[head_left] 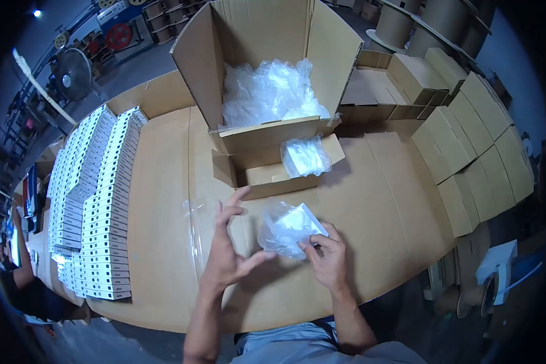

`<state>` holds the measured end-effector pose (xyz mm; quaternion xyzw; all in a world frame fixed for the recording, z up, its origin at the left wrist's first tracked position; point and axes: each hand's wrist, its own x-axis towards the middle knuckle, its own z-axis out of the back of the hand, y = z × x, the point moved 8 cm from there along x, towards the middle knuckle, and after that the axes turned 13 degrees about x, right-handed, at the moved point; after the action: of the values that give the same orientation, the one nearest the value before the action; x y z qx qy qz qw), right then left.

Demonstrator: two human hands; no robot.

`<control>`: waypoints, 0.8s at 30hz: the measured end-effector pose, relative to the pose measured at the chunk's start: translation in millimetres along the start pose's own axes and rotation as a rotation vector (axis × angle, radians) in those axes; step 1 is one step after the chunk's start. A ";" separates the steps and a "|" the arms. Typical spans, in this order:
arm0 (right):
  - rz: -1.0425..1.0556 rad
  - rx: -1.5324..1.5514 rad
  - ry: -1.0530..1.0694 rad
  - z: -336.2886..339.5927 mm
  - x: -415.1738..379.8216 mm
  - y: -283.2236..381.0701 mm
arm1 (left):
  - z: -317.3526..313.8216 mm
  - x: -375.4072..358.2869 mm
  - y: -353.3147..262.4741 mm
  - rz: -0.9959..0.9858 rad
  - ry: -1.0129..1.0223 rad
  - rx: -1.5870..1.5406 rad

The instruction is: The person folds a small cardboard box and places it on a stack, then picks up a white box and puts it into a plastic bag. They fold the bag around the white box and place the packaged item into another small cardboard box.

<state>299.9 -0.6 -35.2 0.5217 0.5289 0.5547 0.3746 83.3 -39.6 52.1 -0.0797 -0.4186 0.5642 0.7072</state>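
Between my hands, over the cardboard-covered table, is a small white box (304,217) partly inside a clear plastic bag (280,233). My right hand (327,258) pinches the box and the bag at their right side. To the left, my left hand (227,246) has its fingers spread, with the thumb tip right at the bag's edge. Just beyond stands an open small carton (267,189) with its flaps up. A bagged white box (306,158) rests at that carton's right end. Behind it, a large open carton (261,30) holds a heap of clear plastic bags (270,91).
Tall stacks of small white boxes (106,212) line the table's left side. Closed brown cartons (473,139) are stacked at the right, and open cartons (400,79) stand at the back right. Another person's arm (23,261) shows at far left, near a fan (73,73).
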 end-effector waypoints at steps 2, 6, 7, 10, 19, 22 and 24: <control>-0.002 0.090 0.003 -0.9 1.6 3.8 | -22.0 -23.6 27.1 0.280 -0.068 -0.405; -0.006 0.095 0.143 -14.8 2.8 15.6 | -60.8 -51.9 42.5 0.653 0.052 -0.673; 0.002 0.077 0.184 -17.7 3.0 19.5 | -60.7 -50.3 45.0 0.712 0.067 -0.622; 0.055 0.264 0.128 0.5 16.2 44.5 | -62.7 -52.1 55.4 0.609 0.008 -0.554; 0.335 0.234 0.030 1.6 62.6 77.8 | -70.5 -56.6 42.2 0.545 0.133 -0.577; 0.250 0.317 0.125 -23.3 64.5 74.5 | -68.5 -55.3 42.4 0.547 0.125 -0.568; 0.166 0.339 0.192 -33.6 60.0 66.5 | -66.4 -53.8 44.0 0.537 0.119 -0.549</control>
<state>265.7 40.3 44.3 0.5636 0.6032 0.5341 0.1824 95.8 -46.8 -42.9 -0.4054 -0.4768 0.5906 0.5094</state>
